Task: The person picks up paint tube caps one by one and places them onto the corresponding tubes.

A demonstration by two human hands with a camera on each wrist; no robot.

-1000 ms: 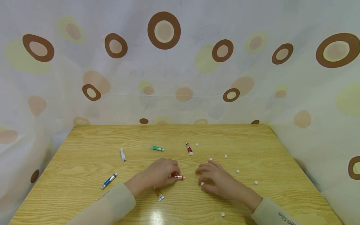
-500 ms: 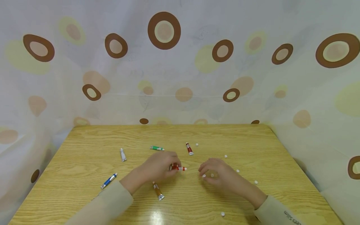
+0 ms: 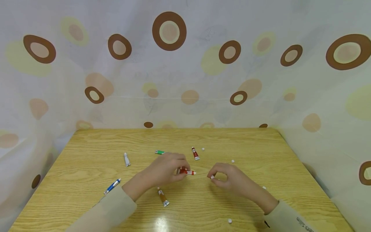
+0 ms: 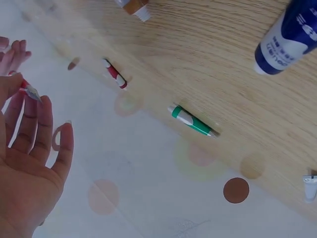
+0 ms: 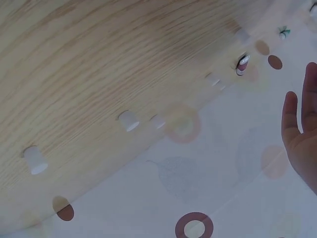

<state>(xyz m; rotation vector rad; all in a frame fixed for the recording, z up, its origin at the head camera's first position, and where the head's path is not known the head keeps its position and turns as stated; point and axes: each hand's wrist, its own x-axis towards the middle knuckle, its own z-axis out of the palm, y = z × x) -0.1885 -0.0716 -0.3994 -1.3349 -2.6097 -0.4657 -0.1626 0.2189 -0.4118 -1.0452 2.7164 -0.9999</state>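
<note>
In the head view, my left hand [image 3: 165,169] grips a small red paint tube [image 3: 188,172] between thumb and fingers, its white nozzle end pointing right. The left wrist view shows the silver tail of that tube sticking out past the thumb of the left hand [image 4: 29,158]. Across a short gap, thumb and forefinger of my right hand [image 3: 236,182] pinch a small white cap [image 3: 212,177] level with the nozzle. In the right wrist view only part of the right hand [image 5: 304,139] shows, at the right edge; its fingertips are out of frame.
Around the hands lie a brown tube [image 3: 163,197], a blue tube [image 3: 112,186], a white tube [image 3: 127,159], a partly covered green tube [image 3: 159,152] and a dark red tube [image 3: 195,153]. Loose white caps [image 3: 230,221] dot the right side. A patterned curtain [image 3: 191,71] borders the table.
The left hand has lifted the red tube away from me and slightly right, now overlapping the green tube. The right hand, with the cap, has moved the same way, narrowing the gap between them.
</note>
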